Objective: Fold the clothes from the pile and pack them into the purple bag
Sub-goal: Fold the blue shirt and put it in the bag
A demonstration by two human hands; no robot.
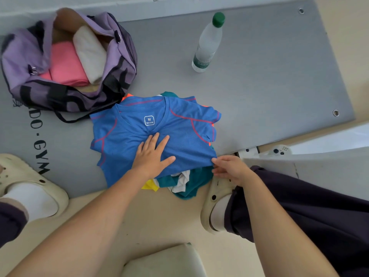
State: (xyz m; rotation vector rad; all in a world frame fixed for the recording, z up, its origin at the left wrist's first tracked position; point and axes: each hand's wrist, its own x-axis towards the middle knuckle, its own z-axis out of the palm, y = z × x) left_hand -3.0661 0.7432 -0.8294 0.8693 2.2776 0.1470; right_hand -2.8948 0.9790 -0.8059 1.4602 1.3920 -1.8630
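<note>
A blue T-shirt [179, 128] with red seams lies spread on top of the clothes pile [185, 183], where teal, white, yellow and orange pieces show underneath. My left hand [153, 154] lies flat on the shirt's middle, fingers apart. My right hand [229, 168] pinches the shirt's lower right edge. The purple bag [119, 62] stands open at the upper left. Inside it lie a folded pink garment [67, 64] and a folded cream garment [89, 52].
Everything rests on a grey gym mat [269, 86] on a beige floor. A clear water bottle [208, 43] with a green cap stands behind the pile. My feet in cream clogs [213, 198] flank the pile, and a cream stool edge [165, 262] is at the bottom.
</note>
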